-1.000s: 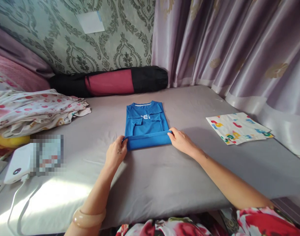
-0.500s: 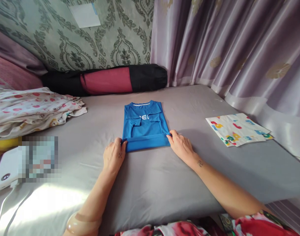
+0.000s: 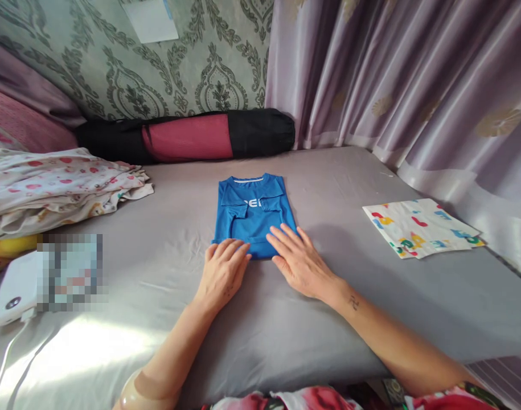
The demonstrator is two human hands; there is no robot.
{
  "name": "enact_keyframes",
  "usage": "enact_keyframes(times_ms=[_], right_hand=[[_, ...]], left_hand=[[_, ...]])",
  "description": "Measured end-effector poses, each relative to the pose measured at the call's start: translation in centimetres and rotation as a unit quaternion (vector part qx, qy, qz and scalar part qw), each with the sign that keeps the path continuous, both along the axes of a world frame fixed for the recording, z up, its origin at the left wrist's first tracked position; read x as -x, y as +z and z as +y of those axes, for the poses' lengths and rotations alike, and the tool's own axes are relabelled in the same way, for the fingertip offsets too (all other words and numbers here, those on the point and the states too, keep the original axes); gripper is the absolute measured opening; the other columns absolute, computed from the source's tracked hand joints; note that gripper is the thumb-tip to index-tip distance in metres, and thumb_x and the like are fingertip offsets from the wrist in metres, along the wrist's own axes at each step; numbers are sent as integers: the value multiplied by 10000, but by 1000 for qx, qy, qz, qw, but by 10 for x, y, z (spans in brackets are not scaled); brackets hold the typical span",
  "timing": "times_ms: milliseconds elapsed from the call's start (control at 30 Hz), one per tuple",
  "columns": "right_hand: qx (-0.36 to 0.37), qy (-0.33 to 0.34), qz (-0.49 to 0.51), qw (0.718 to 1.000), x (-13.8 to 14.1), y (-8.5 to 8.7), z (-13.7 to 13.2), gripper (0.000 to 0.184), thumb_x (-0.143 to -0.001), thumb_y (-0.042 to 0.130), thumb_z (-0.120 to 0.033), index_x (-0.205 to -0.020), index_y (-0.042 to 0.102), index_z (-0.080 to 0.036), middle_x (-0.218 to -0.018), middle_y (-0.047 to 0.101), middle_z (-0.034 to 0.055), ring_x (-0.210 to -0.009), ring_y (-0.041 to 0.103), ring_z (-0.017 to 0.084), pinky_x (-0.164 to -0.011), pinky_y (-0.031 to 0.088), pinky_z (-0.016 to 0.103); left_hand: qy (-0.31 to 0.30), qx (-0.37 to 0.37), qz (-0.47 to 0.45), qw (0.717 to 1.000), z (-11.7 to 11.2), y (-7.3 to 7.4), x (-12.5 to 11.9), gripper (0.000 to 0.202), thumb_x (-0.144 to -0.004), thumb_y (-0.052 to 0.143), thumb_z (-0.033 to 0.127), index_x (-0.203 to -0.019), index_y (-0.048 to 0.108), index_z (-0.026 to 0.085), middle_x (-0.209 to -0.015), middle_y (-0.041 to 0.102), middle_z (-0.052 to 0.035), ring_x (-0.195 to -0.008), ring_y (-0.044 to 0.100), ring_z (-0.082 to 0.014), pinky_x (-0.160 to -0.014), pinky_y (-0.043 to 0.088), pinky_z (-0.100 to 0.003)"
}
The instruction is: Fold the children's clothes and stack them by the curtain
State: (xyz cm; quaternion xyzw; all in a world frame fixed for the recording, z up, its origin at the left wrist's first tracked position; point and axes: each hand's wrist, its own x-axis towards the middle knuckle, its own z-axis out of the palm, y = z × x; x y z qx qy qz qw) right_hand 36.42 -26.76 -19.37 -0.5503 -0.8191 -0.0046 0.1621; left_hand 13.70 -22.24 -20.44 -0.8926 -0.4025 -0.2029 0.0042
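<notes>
A folded blue T-shirt [image 3: 254,208] with white letters lies in the middle of the grey bed sheet [image 3: 260,319]. Its near end is turned up in a narrow fold. My left hand [image 3: 223,270] lies flat on the left part of that fold, fingers stretched out. My right hand [image 3: 295,259] lies flat on the right part, fingers spread over the cloth. Neither hand grips anything.
A folded white cloth with coloured shapes [image 3: 420,226] lies at the right. A pile of flowered cloth [image 3: 50,185] sits at the left, with a white device [image 3: 12,290] near it. A black and red roll bag [image 3: 187,136] lies along the wall. Curtains [image 3: 405,85] hang at the right.
Both hands have let go of the shirt's folded near corners and moved inward. They now rest flat on the fold with fingers stretched out.
</notes>
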Motion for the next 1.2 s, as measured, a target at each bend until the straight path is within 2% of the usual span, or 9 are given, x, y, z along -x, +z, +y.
enact_keyframes(times_ms=[100, 200, 300, 500, 767, 900, 1000, 1200], right_hand=[[46, 61, -11, 997, 8, -3, -3, 497, -1018, 321, -374, -1478, 362, -189, -1555, 327, 73, -1447, 214, 283, -1163, 184, 575], [65, 66, -6, 996, 10, -6, -4, 507, -1020, 319, -396, -1485, 353, -198, -1565, 300, 74, -1457, 187, 283, -1165, 164, 593], [75, 66, 0, 995, 10, -8, -3, 507, -1019, 326, -404, -1489, 348, -217, -1568, 290, 70, -1461, 177, 287, -1163, 155, 606], [113, 57, -1, 992, 11, -13, -2, 527, -1021, 310, -426, -1502, 322, -212, -1581, 249, 63, -1461, 166, 307, -1152, 157, 633], [123, 58, -8, 991, 8, -14, 0, 526, -1021, 302, -427, -1507, 312, -225, -1584, 242, 55, -1465, 162, 287, -1162, 144, 610], [115, 25, -15, 993, 6, -14, 0, 512, -1026, 277, -406, -1496, 341, -212, -1592, 214, 70, -1470, 142, 281, -1162, 118, 620], [115, 13, -19, 993, 5, -15, 0, 517, -1021, 301, -402, -1502, 330, -215, -1588, 224, 77, -1470, 145, 280, -1165, 132, 607], [114, 15, -14, 993, 5, -16, 0, 518, -1014, 336, -402, -1501, 334, -226, -1582, 243, 79, -1464, 171, 287, -1164, 156, 600]], left_hand=[[-53, 28, 44, 997, -5, -7, -6, 427, -1004, 356, 341, -1377, 493, 186, -1402, 546, -98, -1353, 416, -264, -1097, 306, -478], [-54, 31, 68, 996, -6, -15, -7, 517, -997, 354, 400, -1453, 405, 163, -1498, 431, -107, -1437, 280, -294, -1154, 235, -524], [-42, 35, 75, 996, -6, -19, -7, 538, -994, 343, 435, -1477, 377, 198, -1522, 395, -87, -1456, 228, -302, -1169, 202, -552], [-34, 69, 98, 992, -4, -22, -7, 585, -988, 318, 504, -1494, 340, 212, -1544, 355, -63, -1456, 227, -300, -1162, 216, -565], [-35, 85, 101, 991, 1, -18, -5, 510, -1010, 292, 430, -1471, 385, 234, -1533, 378, -43, -1449, 261, -252, -1175, 221, -519], [7, 65, 89, 994, 4, -16, -4, 480, -1004, 328, 405, -1436, 449, 235, -1527, 387, -58, -1453, 246, -288, -1166, 206, -564], [41, 68, 92, 993, 6, -17, -4, 490, -995, 348, 415, -1442, 442, 238, -1529, 380, -67, -1452, 238, -314, -1149, 222, -594], [45, 95, 98, 990, 8, -21, -3, 500, -989, 360, 404, -1466, 400, 258, -1537, 367, -59, -1450, 246, -309, -1142, 237, -597]])
